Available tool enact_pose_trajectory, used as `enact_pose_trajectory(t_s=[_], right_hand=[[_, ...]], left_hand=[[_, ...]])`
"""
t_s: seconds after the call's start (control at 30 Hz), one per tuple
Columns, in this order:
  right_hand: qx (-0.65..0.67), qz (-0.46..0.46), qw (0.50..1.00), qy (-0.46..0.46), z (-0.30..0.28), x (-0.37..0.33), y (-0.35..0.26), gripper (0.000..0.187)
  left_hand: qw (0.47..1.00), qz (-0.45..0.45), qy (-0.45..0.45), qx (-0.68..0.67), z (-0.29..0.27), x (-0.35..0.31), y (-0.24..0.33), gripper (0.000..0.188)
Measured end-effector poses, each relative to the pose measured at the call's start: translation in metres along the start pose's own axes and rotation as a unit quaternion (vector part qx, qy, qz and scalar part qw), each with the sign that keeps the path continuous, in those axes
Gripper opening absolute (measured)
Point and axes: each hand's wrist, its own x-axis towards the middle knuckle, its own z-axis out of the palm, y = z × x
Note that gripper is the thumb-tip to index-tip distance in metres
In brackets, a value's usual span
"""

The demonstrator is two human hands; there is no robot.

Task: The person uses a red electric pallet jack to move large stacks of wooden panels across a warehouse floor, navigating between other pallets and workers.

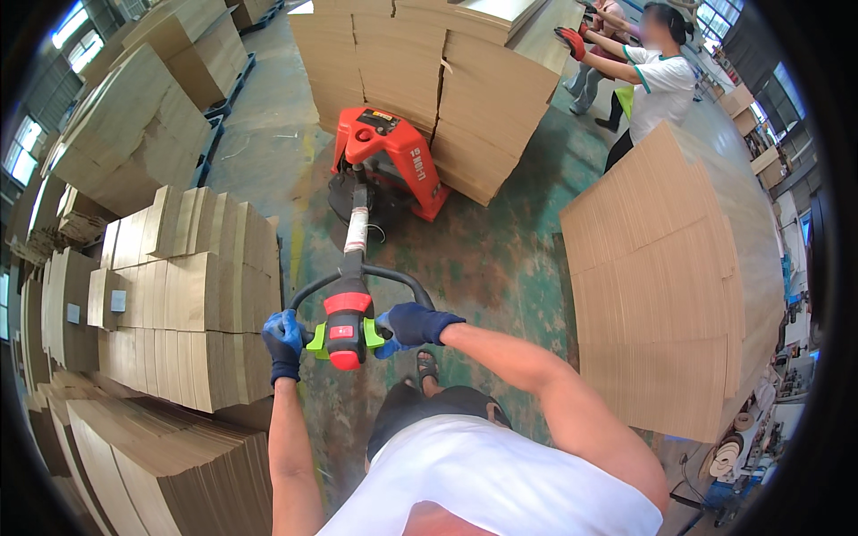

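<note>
A red electric pallet truck (407,161) stands ahead of me, close against a tall load of stacked cardboard sheets (492,107). Its black tiller runs back toward me and ends in a looped control handle (347,329) with red and bright green parts. My left hand (283,338), in a dark blue glove with lighter blue on the fingers, is closed round the handle's left side. On the other side my right hand (413,326), gloved the same way, grips the handle near the green lever; some of its fingers are hidden behind the grip.
Stacked cardboard (179,313) lines the left side, with blue pallets (210,147) under stacks farther back. A tall cardboard stack (652,286) stands close on the right. Beyond it, a person in red gloves (661,80) reaches onto the load, with another person partly visible behind.
</note>
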Motion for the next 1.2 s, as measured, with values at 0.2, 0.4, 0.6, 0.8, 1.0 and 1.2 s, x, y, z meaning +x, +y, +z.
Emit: enact_pose_trajectory(t_s=[0.2,0.4,0.6,0.8,1.0,1.2], right_hand=[[0.005,0.009,1.000,0.005,0.006,-0.009,-0.015,0.057],[-0.011,0.023,1.000,-0.004,0.016,-0.021,-0.034,0.055],[0.005,0.020,1.000,0.005,0.031,-0.035,-0.051,0.053],[0.001,0.008,1.000,0.020,0.061,-0.049,-0.069,0.052],[0.013,0.017,1.000,0.006,0.074,-0.075,-0.100,0.052],[0.011,-0.002,1.000,0.024,0.115,-0.091,-0.111,0.054]], left_hand=[[1.000,-0.005,-0.002,-0.008,-0.012,-0.011,0.007,0.044],[0.999,0.020,-0.036,0.015,-0.026,-0.026,-0.002,0.039],[0.999,0.042,-0.021,-0.018,-0.037,-0.048,-0.010,0.039],[0.999,0.027,-0.023,-0.015,-0.057,-0.075,-0.007,0.042],[0.998,0.028,-0.017,-0.047,-0.074,-0.110,-0.013,0.038],[0.998,-0.026,-0.003,-0.052,-0.091,-0.149,-0.010,0.038]])
